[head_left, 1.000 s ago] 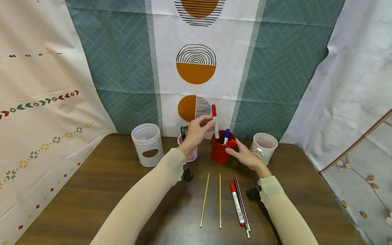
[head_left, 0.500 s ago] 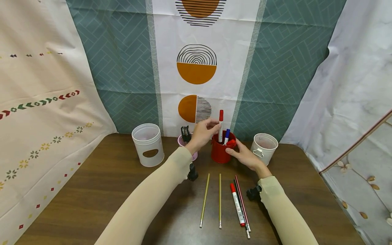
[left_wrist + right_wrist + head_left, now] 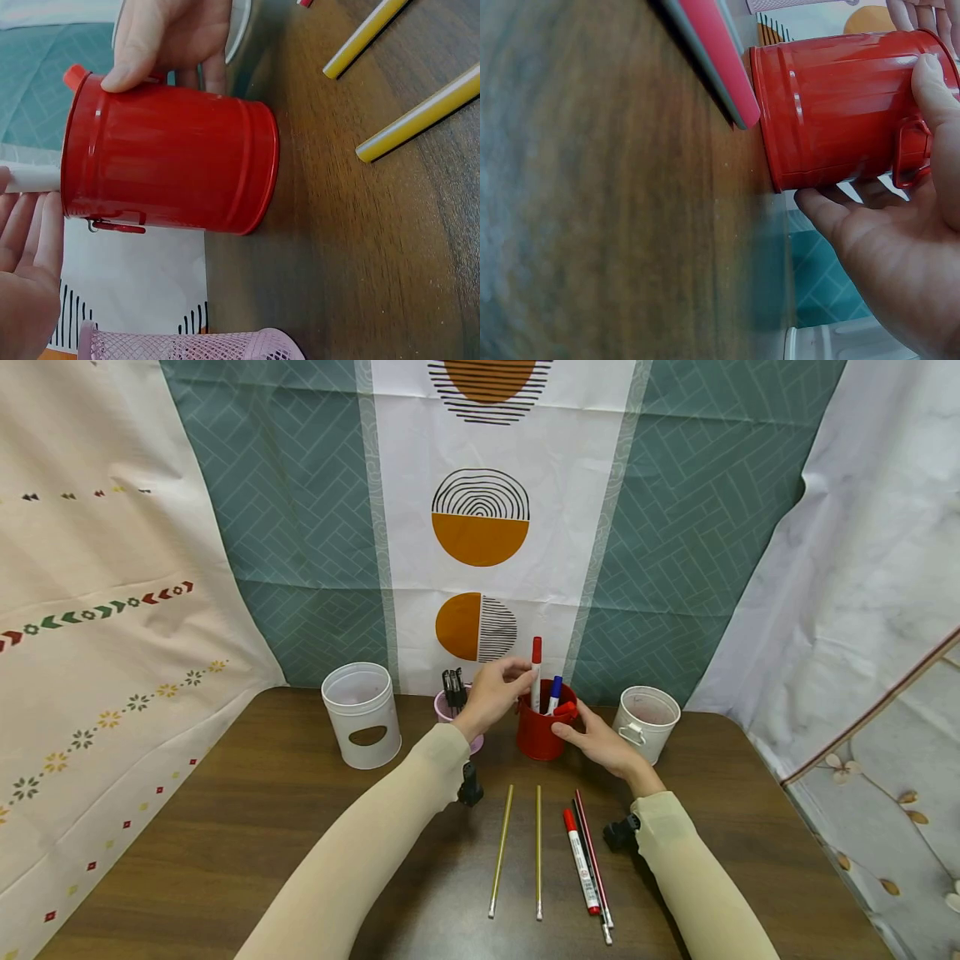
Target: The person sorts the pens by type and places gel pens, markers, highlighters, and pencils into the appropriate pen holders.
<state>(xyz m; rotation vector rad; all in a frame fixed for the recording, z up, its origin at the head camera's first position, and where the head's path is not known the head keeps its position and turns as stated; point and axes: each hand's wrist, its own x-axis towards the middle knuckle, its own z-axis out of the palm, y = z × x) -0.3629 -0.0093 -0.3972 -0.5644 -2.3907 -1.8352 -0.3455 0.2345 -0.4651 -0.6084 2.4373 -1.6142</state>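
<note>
My left hand (image 3: 489, 695) pinches a white marker with a red cap (image 3: 536, 652) between thumb and fingers. The marker stands nearly upright, its lower end inside the red metal bucket (image 3: 540, 739), hidden by the wall. Around the bucket's right side my right hand (image 3: 606, 748) is curled; its thumb (image 3: 931, 86) presses near the rim in the right wrist view. A blue-capped marker (image 3: 555, 688) and another red-capped marker (image 3: 566, 709) lean in the bucket. Just left stands a pink mesh cup (image 3: 477, 744) holding several black pens (image 3: 453, 687), partly behind my left hand.
A white bucket with an oval opening (image 3: 362, 714) stands left, and a smaller white bucket (image 3: 649, 722) right. In front lie two yellow pencils (image 3: 502, 852), a red-capped marker (image 3: 582, 860), a red striped pencil (image 3: 595, 860) and a dark pencil (image 3: 607, 933). Cloth hangs behind the table.
My left hand has moved right and slightly down, bringing the tilted marker upright and lower into the red bucket. My right hand has stayed on the bucket.
</note>
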